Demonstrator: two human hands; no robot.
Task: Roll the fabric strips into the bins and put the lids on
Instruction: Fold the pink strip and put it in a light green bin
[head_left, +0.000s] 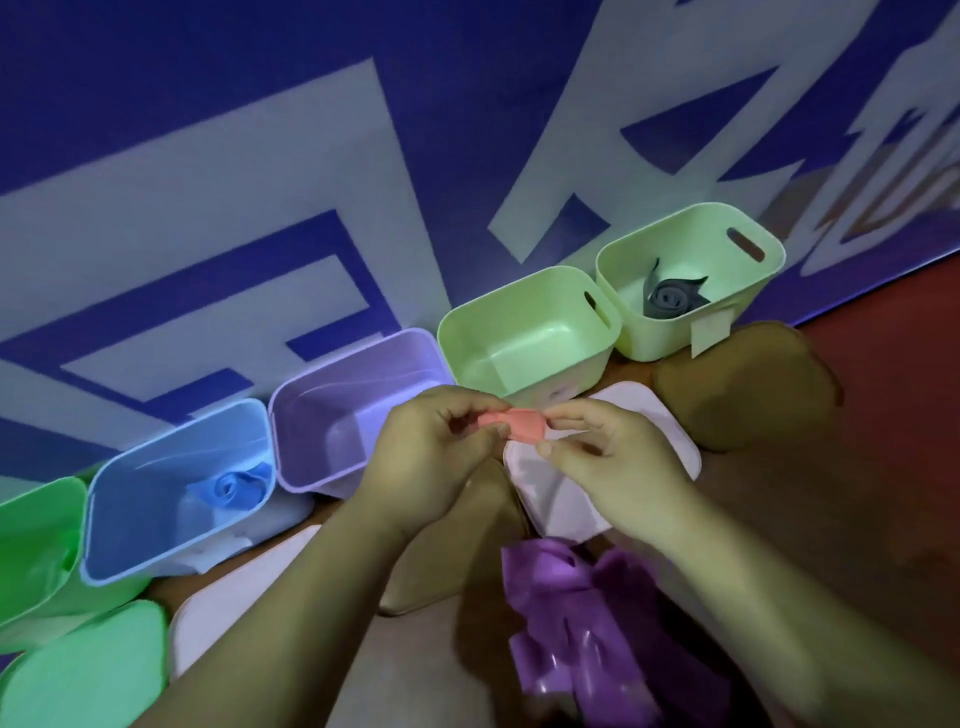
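fabric strip work is at the rolling stage: a pink strip (511, 422) is held in the air between both hands, above a pale lid (657, 415) and just in front of the row of bins. the left hand (434, 457) is curled, its fingertips pinched on the left end of the pink strip, and the right hand (610, 457) is likewise closed at thumb and forefinger on the right end, the other fingers loosely bent. the strip looks partly wound into a small, tight coil; how much is left to wind cannot be told. to do this step well, the coil is best kept snug and its edges kept level, since a slack roll is likely to spring open once it is let go, as the grey roll (670, 299) in the far right green bin (727, 228) seems to have loosened. the roll is probably meant for an empty bin, either the purple bin (311, 410) or the near green bin (467, 322), both of which are seen bare inside; the blue bin (135, 514) already holds a blue roll (231, 488). a purple strip (566, 597) is left crumpled below the wrists, unrolled. no bin is yet covered: a green lid (88, 670) lies flat at the lower left, and other pale lids rest nearby, so the task is judged to be less than half done.
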